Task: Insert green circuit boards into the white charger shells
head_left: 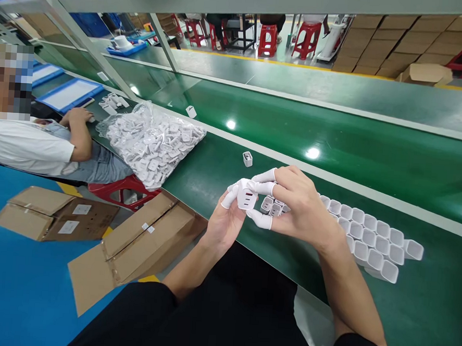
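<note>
Between my two hands is a white charger housing [247,199] with several slots in the face turned toward me. My left hand [228,214] grips it from the left, with white finger cots on its fingertips. From the right, my right hand [297,203] closes on the same housing, also wearing white finger cots. Just behind my right fingers, a few housings with slotted inner parts [270,205] stand on the green bench, partly hidden. One more housing [247,159] sits alone beyond my hands. Rows of open white shells [368,237] stand at the right, partly covered by my right forearm.
A clear bag of small white parts [154,147] lies on the bench's left. Beside it sits a co-worker [40,145]. Cardboard boxes [141,240] stand on the floor at lower left. A loose white piece [191,111] lies on the green belt [273,128].
</note>
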Demonstrator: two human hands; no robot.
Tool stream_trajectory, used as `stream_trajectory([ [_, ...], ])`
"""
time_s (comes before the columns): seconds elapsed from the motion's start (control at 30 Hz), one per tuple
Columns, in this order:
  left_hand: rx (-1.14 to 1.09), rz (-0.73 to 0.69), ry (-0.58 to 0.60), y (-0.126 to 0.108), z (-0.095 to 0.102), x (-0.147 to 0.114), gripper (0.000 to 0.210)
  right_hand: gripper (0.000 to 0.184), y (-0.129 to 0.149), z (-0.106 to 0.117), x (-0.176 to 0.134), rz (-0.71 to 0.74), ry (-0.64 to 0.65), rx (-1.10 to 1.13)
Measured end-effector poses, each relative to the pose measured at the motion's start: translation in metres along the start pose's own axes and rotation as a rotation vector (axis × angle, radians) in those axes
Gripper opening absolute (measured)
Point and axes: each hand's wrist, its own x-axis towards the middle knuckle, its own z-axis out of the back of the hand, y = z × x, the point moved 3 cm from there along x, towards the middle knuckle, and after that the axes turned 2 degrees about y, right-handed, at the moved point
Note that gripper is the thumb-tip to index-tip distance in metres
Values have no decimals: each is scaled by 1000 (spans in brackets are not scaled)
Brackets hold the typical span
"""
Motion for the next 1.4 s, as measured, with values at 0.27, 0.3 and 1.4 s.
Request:
stream_trajectory([
  [0.27, -10, 9, 24, 0, 3, -3, 33, 23, 3, -5, 2, 27, 19, 12],
  [0.3, -2, 7, 25, 0, 6, -3, 33, 22, 3, -6, 2, 30, 20, 8],
  [1.4, 1387, -725, 266, -26, 143, 115, 36, 33, -26, 34, -13, -141, -103, -143],
])
